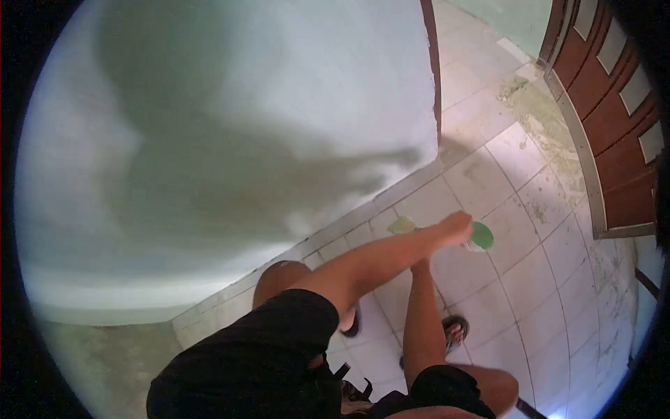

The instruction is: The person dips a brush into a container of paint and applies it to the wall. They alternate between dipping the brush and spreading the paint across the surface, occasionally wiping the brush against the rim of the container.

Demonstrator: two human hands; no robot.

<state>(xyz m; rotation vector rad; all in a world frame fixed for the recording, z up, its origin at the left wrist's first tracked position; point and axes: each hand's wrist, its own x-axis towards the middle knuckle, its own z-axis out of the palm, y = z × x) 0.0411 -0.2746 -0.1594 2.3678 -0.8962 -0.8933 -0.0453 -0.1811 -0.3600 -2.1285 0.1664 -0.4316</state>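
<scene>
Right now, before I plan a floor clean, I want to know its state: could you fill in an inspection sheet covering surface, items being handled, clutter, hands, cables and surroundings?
Surface: pale floor tiles, with yellowish-brown grime towards the door.
Items handled: a green round thing and a pale yellow-green thing; too small to identify.
Clutter: nothing seen.
Hands: left hand right at the green round thing, grip unclear; right hand hidden behind the left forearm.
Cables: none certain; a short dark strap-like piece shows near the lap.
Surroundings: pale wall bearing a shadow; reddish-brown door with pale panels, on the picture's right.
</scene>
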